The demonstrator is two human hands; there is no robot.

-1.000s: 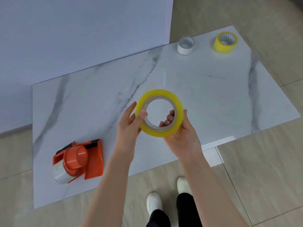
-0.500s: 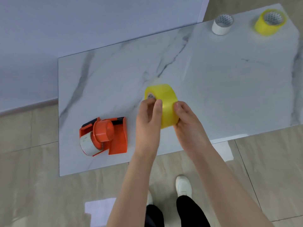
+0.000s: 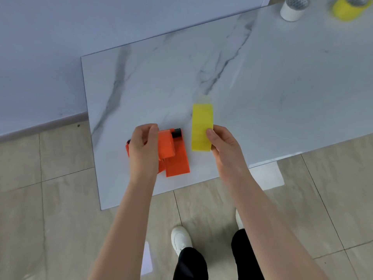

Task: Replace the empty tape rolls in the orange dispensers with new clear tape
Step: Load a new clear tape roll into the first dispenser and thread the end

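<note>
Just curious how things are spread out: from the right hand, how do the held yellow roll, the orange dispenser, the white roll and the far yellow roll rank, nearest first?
1. Held yellow roll, in the right hand.
2. Dispenser, just to its left.
3. White roll, far right corner.
4. Far yellow roll, beyond that, rightmost.

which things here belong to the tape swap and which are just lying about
In the job:
- orange plastic tape dispenser, left hand curled over it
- yellow-tinted clear tape roll, pinched edge-on by the right hand

Lying about:
- small white tape roll, far edge of the white marble-look table
- second yellow tape roll beside it, possibly a spare
</note>
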